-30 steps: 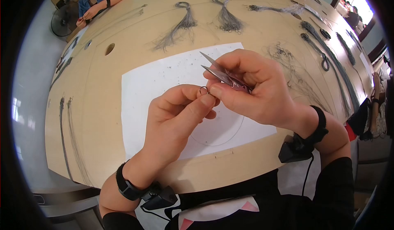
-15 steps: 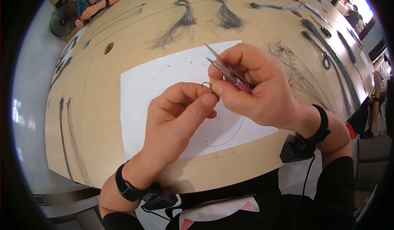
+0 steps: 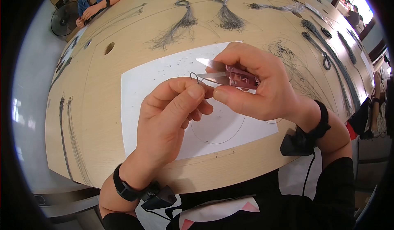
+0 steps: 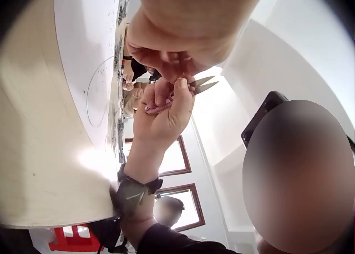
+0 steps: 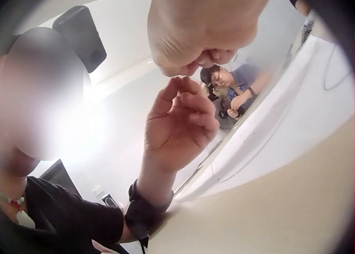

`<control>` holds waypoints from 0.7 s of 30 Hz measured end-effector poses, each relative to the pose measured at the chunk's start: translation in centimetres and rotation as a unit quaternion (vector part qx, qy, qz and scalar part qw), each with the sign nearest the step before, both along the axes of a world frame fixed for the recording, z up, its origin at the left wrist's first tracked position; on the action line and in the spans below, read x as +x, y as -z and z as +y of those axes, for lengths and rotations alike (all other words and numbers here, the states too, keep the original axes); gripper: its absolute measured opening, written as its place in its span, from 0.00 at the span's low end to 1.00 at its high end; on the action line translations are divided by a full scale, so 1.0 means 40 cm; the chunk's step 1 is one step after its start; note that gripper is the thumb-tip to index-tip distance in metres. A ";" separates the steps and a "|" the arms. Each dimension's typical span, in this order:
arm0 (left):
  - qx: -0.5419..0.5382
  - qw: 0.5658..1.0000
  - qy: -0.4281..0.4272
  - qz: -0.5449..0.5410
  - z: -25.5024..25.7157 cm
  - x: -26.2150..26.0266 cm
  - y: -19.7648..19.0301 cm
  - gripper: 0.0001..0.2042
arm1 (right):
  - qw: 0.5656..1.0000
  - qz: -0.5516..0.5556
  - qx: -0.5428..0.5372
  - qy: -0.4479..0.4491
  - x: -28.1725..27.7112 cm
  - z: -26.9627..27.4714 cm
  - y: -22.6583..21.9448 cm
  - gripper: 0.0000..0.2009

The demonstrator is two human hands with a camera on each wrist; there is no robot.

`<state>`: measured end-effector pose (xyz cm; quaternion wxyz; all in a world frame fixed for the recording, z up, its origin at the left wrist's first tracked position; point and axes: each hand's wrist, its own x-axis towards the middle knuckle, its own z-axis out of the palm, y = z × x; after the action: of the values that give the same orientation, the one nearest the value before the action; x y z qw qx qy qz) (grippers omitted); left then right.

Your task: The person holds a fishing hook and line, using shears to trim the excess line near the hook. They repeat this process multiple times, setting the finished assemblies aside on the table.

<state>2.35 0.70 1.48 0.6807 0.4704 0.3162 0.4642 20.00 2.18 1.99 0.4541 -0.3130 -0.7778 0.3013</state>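
Note:
Between thumb and index finger my left hand (image 3: 166, 109) pinches a small dark fishhook (image 3: 197, 79), its bend standing up above the fingertips. Curled round a pair of thread snips (image 3: 243, 80) with pinkish handles, my right hand (image 3: 264, 86) holds the blades apart, pointing left. The lower blade's tip overlaps the hook in the head view. A thin fishing line (image 3: 219, 143) curves below the hands over a white paper sheet (image 3: 141, 127). The left wrist view shows the snips' blades (image 4: 204, 85) past the right fingers; in the right wrist view, the hook is hidden.
Dark specks (image 3: 166, 70) dot the paper. Beyond it lie two looped bundles of hooked line (image 3: 186, 20) (image 3: 227, 18). Loose hooks and lines (image 3: 283, 55) spread at right, near long dark bundles (image 3: 328, 57). More strands (image 3: 62, 123) lie at left. Another person (image 3: 100, 0) sits across the table.
The snips have turned from pointing up-left to nearly level, with the lower blade now at the hook. My left hand has shifted slightly left with the hook, which stands out further above the fingertips.

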 end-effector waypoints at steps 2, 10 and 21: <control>-0.018 1.000 0.001 0.003 -0.001 0.000 -0.001 0.05 | 1.000 0.004 0.004 -0.006 0.001 0.006 0.009 0.12; -0.027 0.999 0.017 -0.017 -0.002 0.003 0.007 0.07 | 0.996 -0.046 0.064 -0.030 0.002 0.015 0.012 0.11; 0.019 0.999 0.002 0.027 -0.001 -0.001 0.009 0.05 | 0.988 -0.088 0.130 -0.015 0.005 0.020 0.007 0.11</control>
<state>2.30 0.67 1.13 0.6640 0.4961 0.3249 0.4554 20.18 2.99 1.72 0.4161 -0.2648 -0.8519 0.1760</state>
